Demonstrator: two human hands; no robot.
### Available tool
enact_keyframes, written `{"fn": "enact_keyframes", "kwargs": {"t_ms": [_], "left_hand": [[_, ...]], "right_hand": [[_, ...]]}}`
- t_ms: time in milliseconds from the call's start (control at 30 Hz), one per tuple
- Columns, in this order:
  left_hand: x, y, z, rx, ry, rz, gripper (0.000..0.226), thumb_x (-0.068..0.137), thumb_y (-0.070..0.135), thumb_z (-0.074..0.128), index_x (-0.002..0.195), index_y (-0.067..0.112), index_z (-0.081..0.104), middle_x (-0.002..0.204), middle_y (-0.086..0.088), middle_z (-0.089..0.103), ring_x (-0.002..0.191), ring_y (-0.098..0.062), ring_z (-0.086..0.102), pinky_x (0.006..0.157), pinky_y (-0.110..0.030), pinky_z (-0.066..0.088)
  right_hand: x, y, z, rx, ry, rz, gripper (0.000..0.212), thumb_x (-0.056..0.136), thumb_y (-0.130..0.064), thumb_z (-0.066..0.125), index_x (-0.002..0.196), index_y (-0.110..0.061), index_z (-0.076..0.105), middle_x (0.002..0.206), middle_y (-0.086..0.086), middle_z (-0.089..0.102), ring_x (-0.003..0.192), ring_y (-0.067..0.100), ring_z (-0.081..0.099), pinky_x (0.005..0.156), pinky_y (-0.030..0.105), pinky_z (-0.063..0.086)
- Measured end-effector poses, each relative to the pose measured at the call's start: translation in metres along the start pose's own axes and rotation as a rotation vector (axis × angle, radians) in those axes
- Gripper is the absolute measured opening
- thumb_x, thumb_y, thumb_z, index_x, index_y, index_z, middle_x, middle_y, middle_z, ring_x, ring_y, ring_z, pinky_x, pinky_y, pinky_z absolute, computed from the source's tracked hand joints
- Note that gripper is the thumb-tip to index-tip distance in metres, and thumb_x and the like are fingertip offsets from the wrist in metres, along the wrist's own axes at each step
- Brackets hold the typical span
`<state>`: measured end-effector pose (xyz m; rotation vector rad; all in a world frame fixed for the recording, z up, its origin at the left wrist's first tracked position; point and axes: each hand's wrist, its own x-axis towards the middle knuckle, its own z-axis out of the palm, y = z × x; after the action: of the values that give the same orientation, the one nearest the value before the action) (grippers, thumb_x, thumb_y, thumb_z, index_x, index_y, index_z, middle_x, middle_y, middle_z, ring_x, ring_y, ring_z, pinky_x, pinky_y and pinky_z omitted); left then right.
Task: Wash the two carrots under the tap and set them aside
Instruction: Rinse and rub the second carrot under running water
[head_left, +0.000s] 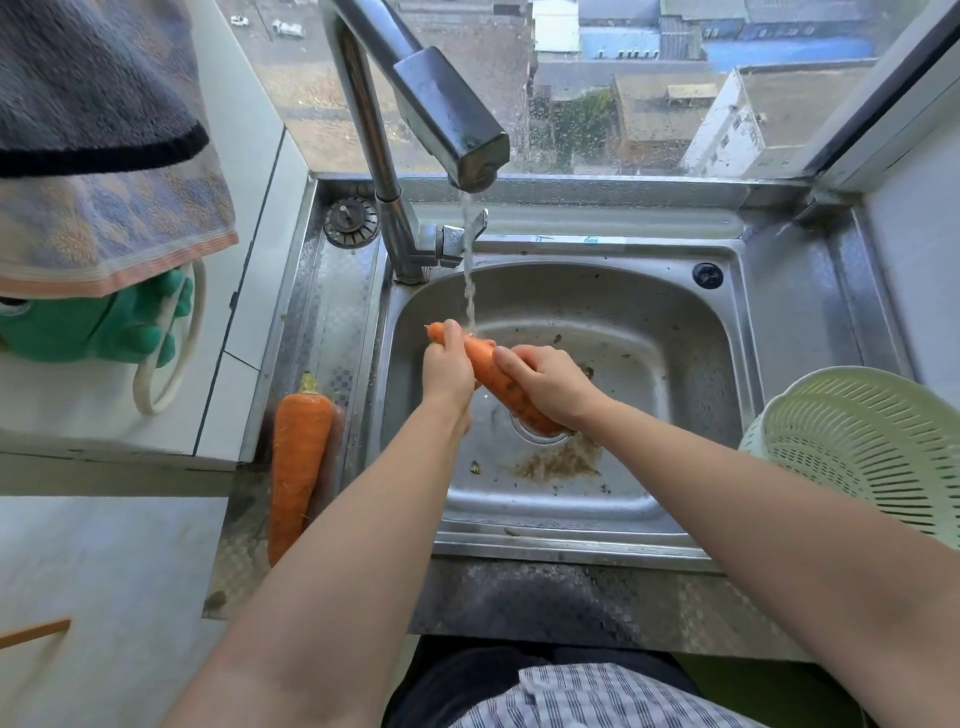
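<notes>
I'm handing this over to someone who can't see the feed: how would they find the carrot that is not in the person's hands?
Start at the steel sink under the running tap. Move to the patterned steel ledge along its left side; the spare carrot lies lengthwise there, stem end pointing toward the window. Unlike the carrot in the hands, nothing touches it and it is outside the basin.

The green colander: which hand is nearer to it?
Right. The right hand grips the carrot on the side toward the green colander; the left hand is farther.

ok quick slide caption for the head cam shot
Both hands, left and right, rub a carrot under the running tap; second carrot waits beside the sink.
</notes>
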<state>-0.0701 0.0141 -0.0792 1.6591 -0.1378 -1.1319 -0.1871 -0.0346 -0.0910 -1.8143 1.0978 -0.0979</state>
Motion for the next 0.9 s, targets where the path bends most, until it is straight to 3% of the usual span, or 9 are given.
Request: {"fn": "enact_keyframes", "kwargs": {"t_ms": [67, 133, 200, 267, 367, 467, 667, 800, 900], "left_hand": [[0.0, 0.001, 0.0, 0.003, -0.012, -0.009, 0.033, 0.105, 0.029, 0.034, 0.092, 0.008, 0.056, 0.091, -0.009, 0.068, 0.082, -0.019, 0.065, 0.08, -0.035, 0.053], [0.001, 0.002, -0.005, 0.039, -0.155, 0.007, 0.024, 0.103, 0.017, 0.037, 0.1, 0.003, 0.057, 0.108, -0.013, 0.067, 0.098, -0.024, 0.064, 0.086, -0.036, 0.053], [0.001, 0.002, -0.012, 0.067, -0.25, 0.018, 0.022, 0.099, 0.008, 0.038, 0.104, 0.0, 0.058, 0.116, -0.013, 0.066, 0.106, -0.026, 0.062, 0.093, -0.039, 0.052], [0.001, 0.003, -0.013, 0.09, -0.226, 0.03, 0.022, 0.098, 0.011, 0.041, 0.106, 0.003, 0.06, 0.111, -0.01, 0.07, 0.103, -0.023, 0.064, 0.097, -0.044, 0.05], [-0.001, 0.007, -0.006, 0.019, -0.101, 0.011, 0.013, 0.096, 0.019, 0.048, 0.095, 0.011, 0.058, 0.101, -0.009, 0.07, 0.096, -0.023, 0.065, 0.092, -0.046, 0.051], [-0.004, 0.01, -0.003, -0.046, -0.02, -0.077, 0.011, 0.097, 0.023, 0.049, 0.101, 0.014, 0.051, 0.096, -0.006, 0.072, 0.096, -0.023, 0.065, 0.087, -0.043, 0.05], [-0.008, 0.006, -0.015, -0.044, -0.256, 0.041, 0.012, 0.1, 0.011, 0.048, 0.097, 0.012, 0.059, 0.103, -0.007, 0.069, 0.094, -0.018, 0.065, 0.084, -0.036, 0.052], [-0.005, 0.006, -0.004, -0.035, -0.053, 0.031, 0.022, 0.101, 0.023, 0.05, 0.084, 0.011, 0.057, 0.087, -0.005, 0.067, 0.079, -0.015, 0.064, 0.079, -0.034, 0.055], [-0.001, 0.008, 0.004, 0.027, 0.145, -0.009, 0.031, 0.1, 0.038, 0.049, 0.08, 0.015, 0.057, 0.086, -0.005, 0.066, 0.089, -0.021, 0.066, 0.09, -0.039, 0.054]], "right_hand": [[-0.001, 0.001, 0.001, 0.024, -0.001, 0.006, 0.045, 0.102, -0.044, 0.039, 0.099, -0.012, 0.07, 0.088, 0.008, 0.072, 0.075, 0.02, 0.065, 0.062, 0.025, 0.047], [-0.002, 0.003, -0.003, 0.085, 0.006, 0.037, 0.044, 0.103, -0.044, 0.038, 0.098, -0.013, 0.069, 0.085, 0.006, 0.07, 0.071, 0.017, 0.065, 0.058, 0.02, 0.045], [-0.001, 0.006, -0.008, 0.099, 0.01, 0.05, 0.047, 0.103, -0.045, 0.038, 0.098, -0.011, 0.07, 0.085, 0.008, 0.071, 0.073, 0.019, 0.065, 0.062, 0.023, 0.046], [-0.001, 0.005, -0.01, 0.084, 0.008, 0.046, 0.048, 0.103, -0.045, 0.038, 0.099, -0.01, 0.07, 0.084, 0.007, 0.071, 0.071, 0.017, 0.065, 0.061, 0.022, 0.045], [-0.001, -0.001, -0.008, 0.042, 0.02, -0.013, 0.043, 0.103, -0.044, 0.039, 0.096, -0.013, 0.068, 0.082, 0.005, 0.069, 0.07, 0.017, 0.065, 0.065, 0.028, 0.05], [0.0, -0.003, -0.006, 0.004, 0.009, -0.038, 0.044, 0.102, -0.046, 0.04, 0.098, -0.012, 0.068, 0.085, 0.007, 0.071, 0.076, 0.023, 0.067, 0.071, 0.034, 0.053], [-0.003, 0.001, -0.007, 0.157, -0.015, 0.047, 0.046, 0.102, -0.047, 0.039, 0.099, -0.012, 0.068, 0.085, 0.01, 0.072, 0.07, 0.024, 0.071, 0.069, 0.035, 0.058], [-0.001, -0.004, -0.003, -0.009, 0.017, -0.03, 0.047, 0.103, -0.045, 0.039, 0.098, -0.009, 0.069, 0.085, 0.009, 0.071, 0.076, 0.025, 0.066, 0.069, 0.034, 0.052], [-0.002, -0.005, -0.006, 0.09, -0.036, 0.003, 0.049, 0.101, -0.047, 0.041, 0.096, -0.007, 0.069, 0.083, 0.013, 0.072, 0.07, 0.026, 0.068, 0.069, 0.035, 0.054]]}}
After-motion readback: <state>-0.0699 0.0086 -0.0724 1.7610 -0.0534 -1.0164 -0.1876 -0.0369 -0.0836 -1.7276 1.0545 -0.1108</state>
